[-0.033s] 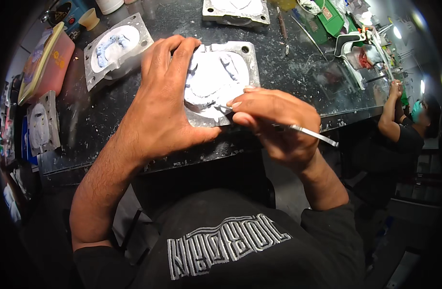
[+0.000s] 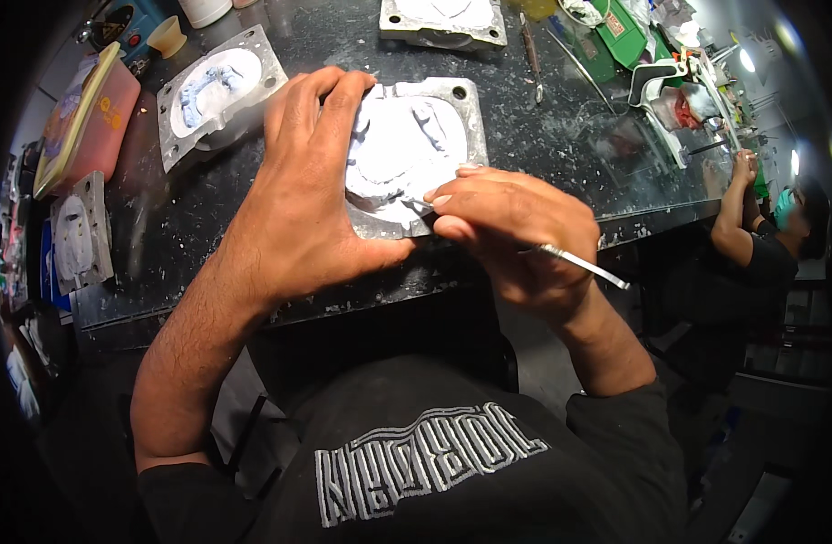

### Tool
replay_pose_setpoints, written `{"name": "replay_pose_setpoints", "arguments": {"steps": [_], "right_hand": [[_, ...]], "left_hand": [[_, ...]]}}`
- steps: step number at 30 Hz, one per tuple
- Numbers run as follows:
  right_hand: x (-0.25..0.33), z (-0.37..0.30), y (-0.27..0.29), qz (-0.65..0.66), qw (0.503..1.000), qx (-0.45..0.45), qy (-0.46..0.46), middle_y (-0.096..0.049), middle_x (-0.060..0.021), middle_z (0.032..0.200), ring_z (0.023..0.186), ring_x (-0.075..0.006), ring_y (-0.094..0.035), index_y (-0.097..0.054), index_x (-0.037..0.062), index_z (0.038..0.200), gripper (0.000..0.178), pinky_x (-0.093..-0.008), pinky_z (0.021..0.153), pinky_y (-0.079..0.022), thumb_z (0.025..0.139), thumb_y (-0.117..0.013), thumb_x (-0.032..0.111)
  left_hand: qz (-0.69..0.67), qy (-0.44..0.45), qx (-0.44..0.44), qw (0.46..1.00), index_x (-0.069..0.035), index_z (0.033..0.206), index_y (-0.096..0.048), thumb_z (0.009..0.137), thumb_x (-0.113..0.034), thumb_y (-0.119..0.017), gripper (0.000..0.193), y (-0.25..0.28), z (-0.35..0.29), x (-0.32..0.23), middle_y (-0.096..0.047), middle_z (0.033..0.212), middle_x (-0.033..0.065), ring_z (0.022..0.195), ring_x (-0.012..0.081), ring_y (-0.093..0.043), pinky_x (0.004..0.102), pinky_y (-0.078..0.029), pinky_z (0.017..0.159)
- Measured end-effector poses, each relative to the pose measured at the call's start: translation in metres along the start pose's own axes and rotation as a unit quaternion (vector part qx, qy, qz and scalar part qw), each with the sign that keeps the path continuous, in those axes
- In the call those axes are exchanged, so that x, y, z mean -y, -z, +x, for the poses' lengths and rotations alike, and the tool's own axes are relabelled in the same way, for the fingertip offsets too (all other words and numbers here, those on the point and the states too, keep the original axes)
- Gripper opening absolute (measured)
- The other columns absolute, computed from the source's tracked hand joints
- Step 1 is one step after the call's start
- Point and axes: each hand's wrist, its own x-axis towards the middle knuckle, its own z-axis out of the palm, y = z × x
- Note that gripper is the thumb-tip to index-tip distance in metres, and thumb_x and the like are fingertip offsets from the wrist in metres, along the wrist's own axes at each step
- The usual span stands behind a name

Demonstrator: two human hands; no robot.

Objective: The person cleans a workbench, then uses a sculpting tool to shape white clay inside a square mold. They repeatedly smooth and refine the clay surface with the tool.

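A square metal dental flask half (image 2: 475,122) lies near the table's front edge, filled with white plaster (image 2: 398,145) that bears a tooth-arch shape. My left hand (image 2: 298,195) is wrapped round its left side, fingers over the far left corner and thumb along the near edge. My right hand (image 2: 516,222) pinches a slim metal carving tool (image 2: 584,261), whose handle sticks out behind toward the lower right. Its tip meets the plaster at the near right of the flask. Part of the tool is hidden by my right fingers.
Another flask half (image 2: 176,145) with bluish plaster stands behind my left hand; a third (image 2: 443,38) is at the back. A pink tub (image 2: 117,122) sits left. Two metal hand tools, a brown-handled one (image 2: 528,54) among them, lie back right. At far right is a person (image 2: 760,245).
My right hand and the carving tool have shifted slightly left. My left hand keeps its hold on the flask half.
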Motion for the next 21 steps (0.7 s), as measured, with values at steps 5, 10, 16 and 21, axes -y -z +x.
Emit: {"name": "replay_pose_setpoints", "arguments": {"steps": [5,10,16,21], "right_hand": [[-0.004,-0.006,-0.015,-0.072,0.995,-0.047,0.050,-0.078,-0.0073,0.091,0.086,-0.0266,-0.080,-0.076,0.0037,0.104,0.017,-0.0415,0.086,-0.067,0.092,-0.084,0.014],[-0.002,-0.001,-0.009,0.014,0.999,-0.041,-0.027,-0.079,-0.0075,0.091,0.084,-0.0263,-0.080,-0.076,0.0035,0.102,0.013,-0.0390,0.083,-0.066,0.093,-0.083,0.010],[-0.008,-0.003,-0.017,0.029,0.997,-0.063,0.014,-0.079,-0.0075,0.091,0.084,-0.0270,-0.080,-0.075,0.0035,0.101,0.014,-0.0378,0.082,-0.066,0.092,-0.084,0.010],[-0.002,-0.006,-0.021,-0.028,0.997,-0.062,0.039,-0.078,-0.0078,0.091,0.085,-0.0271,-0.080,-0.075,0.0032,0.104,0.018,-0.0401,0.083,-0.067,0.091,-0.084,0.013]], "left_hand": [[0.011,-0.001,0.005,1.000,-0.002,0.158,-0.039,0.060,-0.038,-0.094,0.119,0.000,0.000,0.000,-0.043,0.154,0.0253,0.146,0.0469,-0.039,0.0554,-0.033,0.125],[0.013,-0.001,0.021,1.000,0.004,0.154,-0.038,0.059,-0.033,-0.094,0.116,0.004,0.002,-0.002,-0.041,0.150,0.0278,0.145,0.0479,-0.037,0.0565,-0.040,0.122],[0.008,0.004,0.012,1.000,0.003,0.154,-0.040,0.060,-0.037,-0.094,0.116,0.002,0.002,-0.003,-0.043,0.150,0.0260,0.144,0.0461,-0.040,0.0556,-0.039,0.122],[0.011,0.002,0.019,1.000,0.004,0.154,-0.039,0.060,-0.039,-0.097,0.118,0.001,0.002,-0.003,-0.041,0.149,0.0278,0.145,0.0469,-0.038,0.0564,-0.040,0.121]]}}
